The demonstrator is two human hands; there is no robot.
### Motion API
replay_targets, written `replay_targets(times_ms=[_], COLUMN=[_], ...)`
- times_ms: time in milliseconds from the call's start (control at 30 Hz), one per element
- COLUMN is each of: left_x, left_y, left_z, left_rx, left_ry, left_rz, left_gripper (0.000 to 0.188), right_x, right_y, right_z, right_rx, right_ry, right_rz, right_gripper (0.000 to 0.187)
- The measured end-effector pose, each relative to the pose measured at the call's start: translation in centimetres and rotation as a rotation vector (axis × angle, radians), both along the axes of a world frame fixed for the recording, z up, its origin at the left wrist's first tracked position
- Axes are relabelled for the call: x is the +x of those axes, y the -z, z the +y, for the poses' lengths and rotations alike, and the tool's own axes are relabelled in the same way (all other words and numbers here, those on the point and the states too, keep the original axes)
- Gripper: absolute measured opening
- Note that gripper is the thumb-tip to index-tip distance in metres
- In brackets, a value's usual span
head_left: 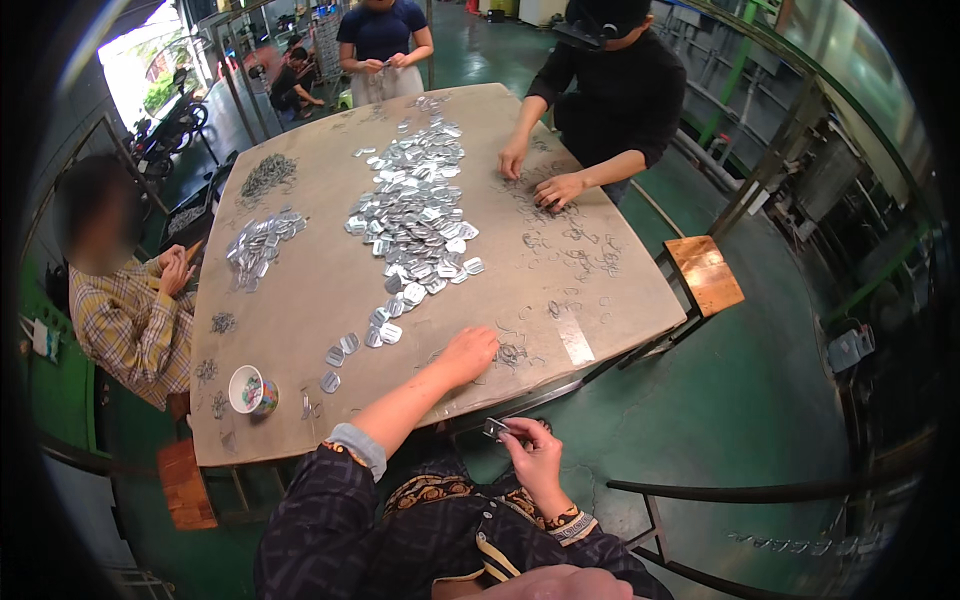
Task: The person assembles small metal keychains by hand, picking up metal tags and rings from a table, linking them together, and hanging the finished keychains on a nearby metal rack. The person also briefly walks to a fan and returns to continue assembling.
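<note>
My left hand (pixel 468 357) reaches over the near part of the table, its fingers curled down beside a small heap of thin wire rings (pixel 511 354). What its fingertips hold, if anything, is hidden. Below the table's near edge, my right hand (pixel 537 462) pinches a small silver metal plate (pixel 494 428) between thumb and fingers. A long pile of similar silver plates (pixel 415 215) runs down the middle of the table, with a few loose plates (pixel 331 381) trailing toward me.
The brown-topped table (pixel 450 375) carries more wire pieces (pixel 580 255) on the right, a paper cup (pixel 252 391), and two heaps (pixel 268 175) on the left. Co-workers are around it: a black-clad person (pixel 625 95), a plaid-shirted one (pixel 130 320), another beyond. Wooden stools (pixel 703 272) stand beside it.
</note>
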State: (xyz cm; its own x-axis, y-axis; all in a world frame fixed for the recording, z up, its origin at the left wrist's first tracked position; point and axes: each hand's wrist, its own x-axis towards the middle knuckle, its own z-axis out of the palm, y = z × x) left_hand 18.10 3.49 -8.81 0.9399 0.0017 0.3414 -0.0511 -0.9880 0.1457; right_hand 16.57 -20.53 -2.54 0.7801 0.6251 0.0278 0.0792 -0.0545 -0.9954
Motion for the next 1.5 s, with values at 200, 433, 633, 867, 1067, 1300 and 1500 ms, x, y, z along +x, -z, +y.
replay_targets(times_ms=[200, 433, 633, 867, 1067, 1300, 1500], left_x=[1.6, 3.3, 2.0, -1.1, -2.8, -4.1, -5.4], left_y=[-1.7, 1.4, -0.5, -0.5, -0.1, -0.5, 0.0], left_z=[-1.1, -1.9, -1.1, 0.9, 1.1, 1.1, 1.4], left_rx=[0.012, -0.019, -0.319, -0.371, -0.544, -0.167, -0.396], left_ry=[-0.062, 0.111, -0.065, -0.261, -0.337, -0.478, -0.424], left_rz=[0.130, 0.003, -0.019, -0.085, -0.121, -0.035, -0.049], left_gripper=[0.012, 0.012, 0.010, 0.006, 0.009, 0.012, 0.013], right_x=[0.2, 0.1, 0.2, 0.7, 0.5, 0.5, -0.3], right_y=[0.5, 0.0, 0.7, -0.5, -0.1, 2.0, 1.7], right_z=[-0.3, -0.9, -1.5, -2.2, -2.1, -2.2, -1.4], right_rx=[0.002, 0.025, 0.035, 0.030, 0.062, 0.085, 0.076], right_ry=[0.009, 0.033, 0.063, 0.105, 0.116, 0.087, 0.028], right_rz=[-0.064, -0.109, -0.095, -0.121, -0.130, -0.091, -0.065], right_gripper=[0.020, 0.020, 0.019, 0.019, 0.019, 0.020, 0.020])
